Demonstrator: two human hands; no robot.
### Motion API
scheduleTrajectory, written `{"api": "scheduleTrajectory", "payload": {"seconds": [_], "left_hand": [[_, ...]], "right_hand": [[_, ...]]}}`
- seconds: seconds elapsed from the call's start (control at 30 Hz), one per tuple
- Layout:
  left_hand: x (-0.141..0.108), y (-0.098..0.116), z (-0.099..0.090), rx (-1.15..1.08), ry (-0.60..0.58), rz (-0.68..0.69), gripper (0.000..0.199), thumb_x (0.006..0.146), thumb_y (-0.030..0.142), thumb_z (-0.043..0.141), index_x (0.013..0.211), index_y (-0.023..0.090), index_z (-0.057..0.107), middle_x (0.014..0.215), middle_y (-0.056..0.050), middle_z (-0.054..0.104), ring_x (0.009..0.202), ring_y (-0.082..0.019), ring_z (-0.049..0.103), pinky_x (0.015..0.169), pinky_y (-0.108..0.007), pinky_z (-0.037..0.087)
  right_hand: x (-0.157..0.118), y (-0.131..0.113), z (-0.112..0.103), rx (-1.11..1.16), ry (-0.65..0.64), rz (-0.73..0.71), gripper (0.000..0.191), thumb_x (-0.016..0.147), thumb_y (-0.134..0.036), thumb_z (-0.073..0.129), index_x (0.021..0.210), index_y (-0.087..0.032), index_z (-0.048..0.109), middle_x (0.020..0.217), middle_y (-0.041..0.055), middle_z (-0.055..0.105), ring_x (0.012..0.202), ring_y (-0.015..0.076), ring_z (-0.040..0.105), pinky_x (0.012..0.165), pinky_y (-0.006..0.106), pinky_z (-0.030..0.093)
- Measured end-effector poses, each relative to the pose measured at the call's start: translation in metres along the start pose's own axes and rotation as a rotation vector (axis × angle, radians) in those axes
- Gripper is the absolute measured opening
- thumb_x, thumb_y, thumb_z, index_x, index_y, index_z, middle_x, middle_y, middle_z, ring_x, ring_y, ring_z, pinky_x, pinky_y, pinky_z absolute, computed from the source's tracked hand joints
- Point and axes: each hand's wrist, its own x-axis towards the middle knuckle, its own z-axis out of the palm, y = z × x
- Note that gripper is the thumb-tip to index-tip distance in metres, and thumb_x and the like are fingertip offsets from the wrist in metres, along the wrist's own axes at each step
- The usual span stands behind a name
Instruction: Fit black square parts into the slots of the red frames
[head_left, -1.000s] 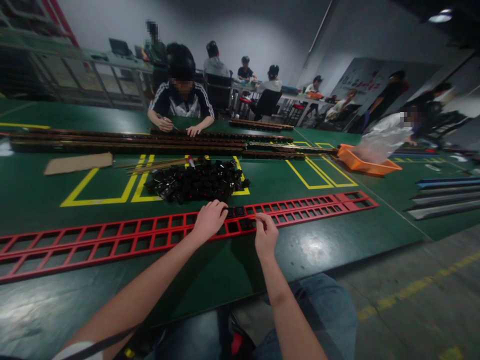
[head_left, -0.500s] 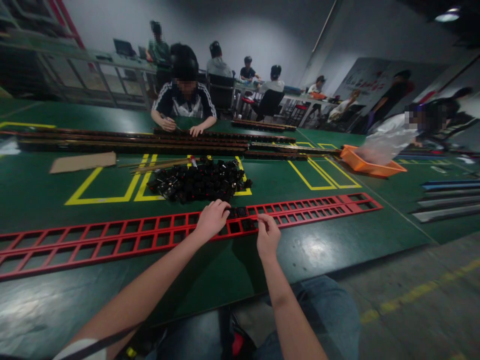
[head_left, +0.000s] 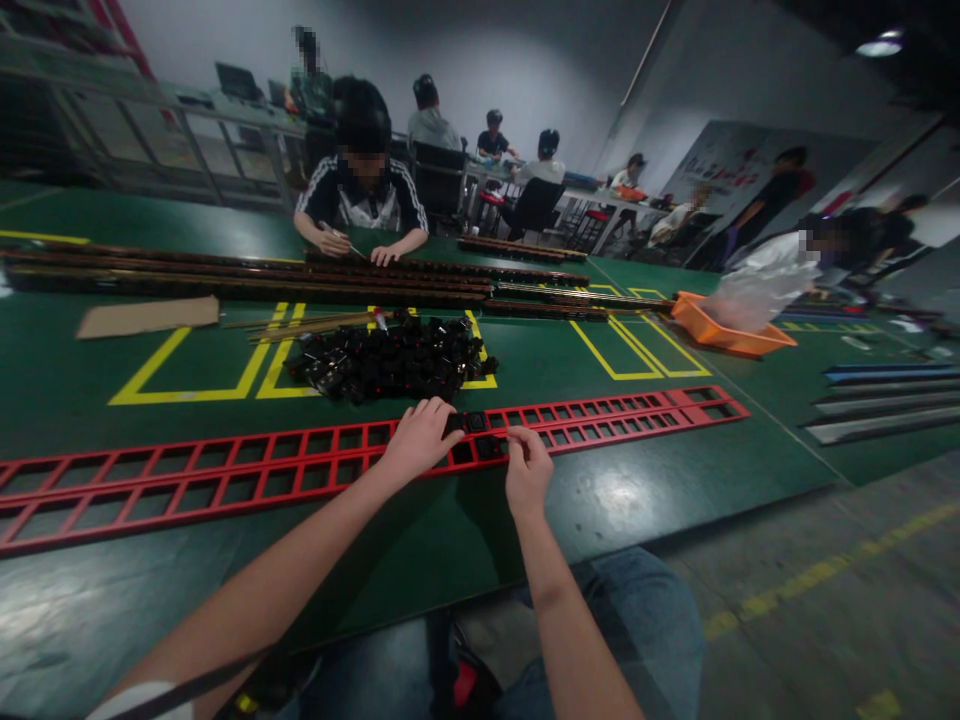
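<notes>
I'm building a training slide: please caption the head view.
Left hand and right hand at a red frame, a pile of black parts lying beyond it.

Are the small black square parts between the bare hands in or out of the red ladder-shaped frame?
In: the black parts occupy openings in both rows of the frame; depth unclear.

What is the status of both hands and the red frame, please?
Left hand at red frame beside black parts; right hand near them, both holds unclear. Frame flat on green table. Black pile beyond, off the frame.
</notes>
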Motion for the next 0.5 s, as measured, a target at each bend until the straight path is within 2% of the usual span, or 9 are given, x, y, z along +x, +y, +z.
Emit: {"api": "scheduleTrajectory", "payload": {"seconds": [0.27, 0.5], "left_hand": [[-0.0021, 0.0056, -0.0002, 0.079, -0.002, 0.002, 0.03, 0.1, 0.039, 0.052, 0.119, 0.016, 0.055, 0.121, -0.011, 0.061, 0.113, -0.028, 0.056, 0.092, -0.041, 0.044], [-0.0014, 0.0077, 0.0013, 0.078, -0.001, -0.05, 0.03, 0.101, 0.038, 0.05, 0.121, 0.016, 0.053, 0.123, -0.013, 0.06, 0.114, -0.028, 0.057, 0.089, -0.041, 0.045]], "right_hand": [[0.0003, 0.0022, -0.0001, 0.002, 0.006, -0.02, 0.018, 0.089, -0.027, 0.055, 0.09, -0.019, 0.071, 0.092, 0.006, 0.072, 0.088, 0.0208, 0.066, 0.088, 0.037, 0.052], [0.0, 0.0024, 0.0001, -0.002, 0.003, -0.013, 0.019, 0.088, -0.027, 0.054, 0.091, -0.019, 0.072, 0.093, 0.0061, 0.072, 0.089, 0.0207, 0.066, 0.087, 0.036, 0.052]]}}
